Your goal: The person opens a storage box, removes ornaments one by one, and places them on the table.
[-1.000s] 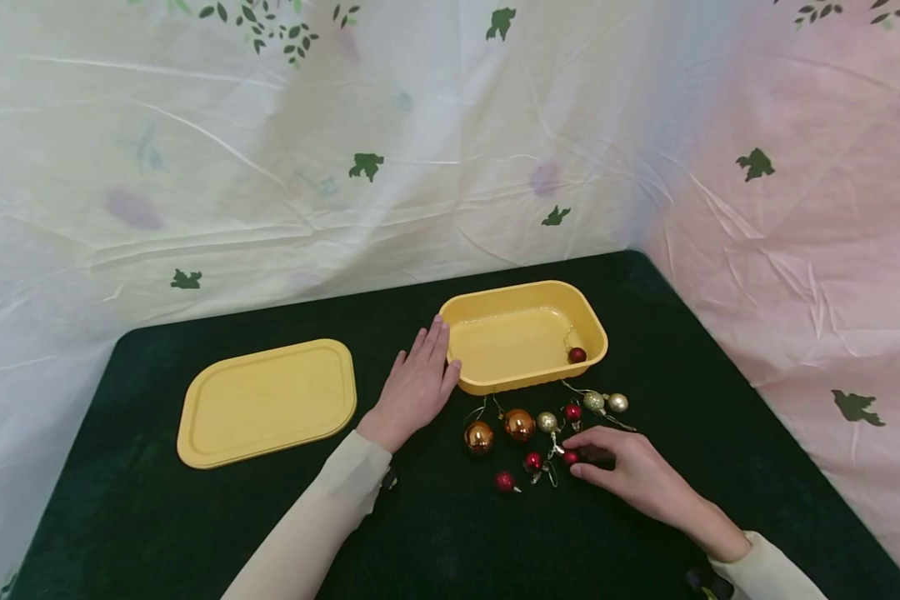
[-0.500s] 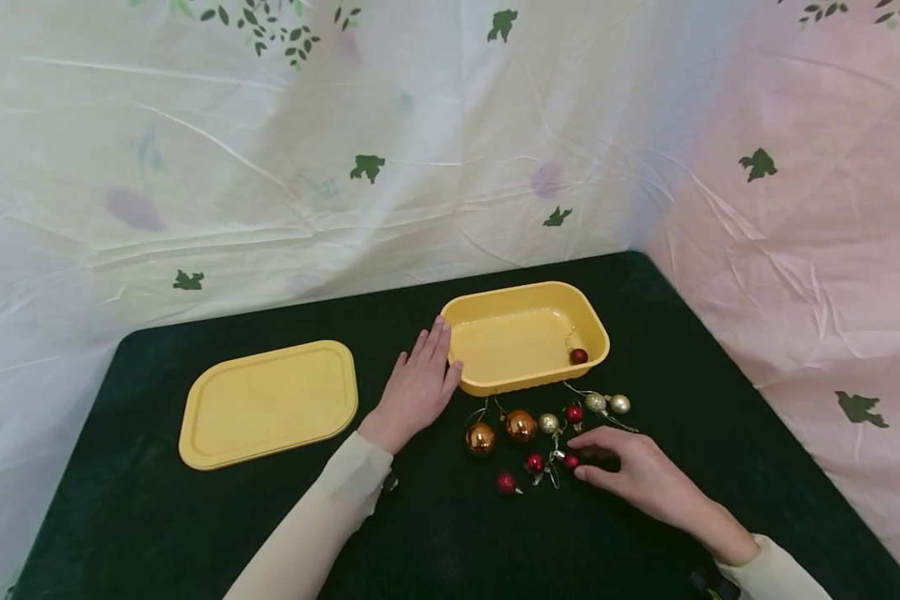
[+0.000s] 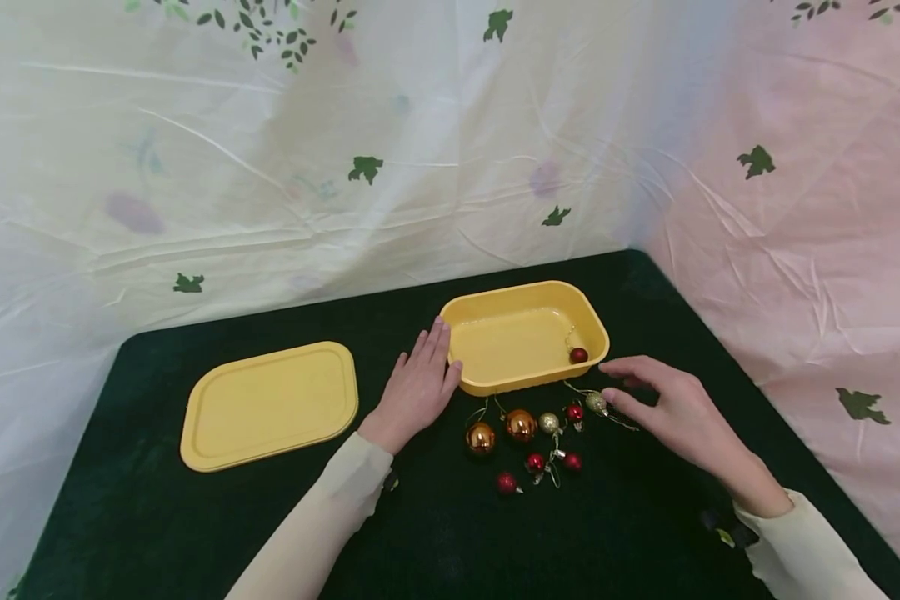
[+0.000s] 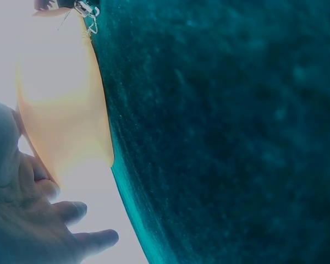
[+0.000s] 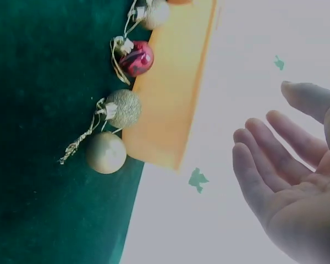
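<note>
My left hand (image 3: 414, 385) rests with straight fingers along the left end of a yellow plastic box (image 3: 495, 346). Inside the box, in its near right corner, lies a dark red Christmas ball (image 3: 578, 355). My right hand (image 3: 678, 408) hovers over the right end of the loose ornaments, thumb and fingers apart, holding nothing. Nearest to it are a glittery gold ball (image 3: 595, 403) and a smooth gold ball (image 5: 106, 153), the latter hidden behind the hand in the head view. Two copper balls (image 3: 521, 426), another glittery gold ball (image 3: 548, 422) and several red balls (image 3: 506, 483) lie in front of the box.
A yellow lid (image 3: 270, 406) lies flat on the left of the dark green table (image 3: 450, 542). Pale printed curtains (image 3: 435, 167) hang behind the table and along its right side.
My right hand has moved from the red ball up and to the right, over the gold balls. That red ball stays on the table. The left hand keeps its place.
</note>
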Demonstrator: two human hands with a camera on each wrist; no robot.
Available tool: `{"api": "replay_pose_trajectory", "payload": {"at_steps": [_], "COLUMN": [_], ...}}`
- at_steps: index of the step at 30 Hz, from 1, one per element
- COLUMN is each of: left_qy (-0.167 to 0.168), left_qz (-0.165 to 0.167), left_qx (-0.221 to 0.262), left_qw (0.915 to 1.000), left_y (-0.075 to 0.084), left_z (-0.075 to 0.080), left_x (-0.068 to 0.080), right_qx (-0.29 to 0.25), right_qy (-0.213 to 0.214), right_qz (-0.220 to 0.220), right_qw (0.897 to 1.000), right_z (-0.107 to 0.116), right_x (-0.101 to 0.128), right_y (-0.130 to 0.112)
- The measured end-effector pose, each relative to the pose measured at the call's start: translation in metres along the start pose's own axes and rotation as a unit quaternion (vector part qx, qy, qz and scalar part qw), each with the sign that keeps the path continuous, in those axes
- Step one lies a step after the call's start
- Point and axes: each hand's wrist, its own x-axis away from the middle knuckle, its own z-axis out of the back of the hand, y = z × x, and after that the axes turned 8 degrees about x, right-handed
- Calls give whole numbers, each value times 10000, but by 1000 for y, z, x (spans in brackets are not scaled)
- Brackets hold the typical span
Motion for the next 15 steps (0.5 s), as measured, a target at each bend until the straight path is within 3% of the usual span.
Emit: {"api": "replay_pose_trajectory", "payload": {"at_steps": [9,15], "left_qy": [-15,195], "left_qz": [-22,-190], "left_qx": [-96,-278], "left_qw": [10000,9992], "left_y": [0,2], "left_z": [-1,6], "left_x": [-3,-5], "right_qx": [-361,-356], "right_qy": [98,-152], "right_qz": [-433,-756], "right_qw": [9984,9964], "right_z": [-6,-15], "right_x": [-36,-50], "right_y": [25,43]}}
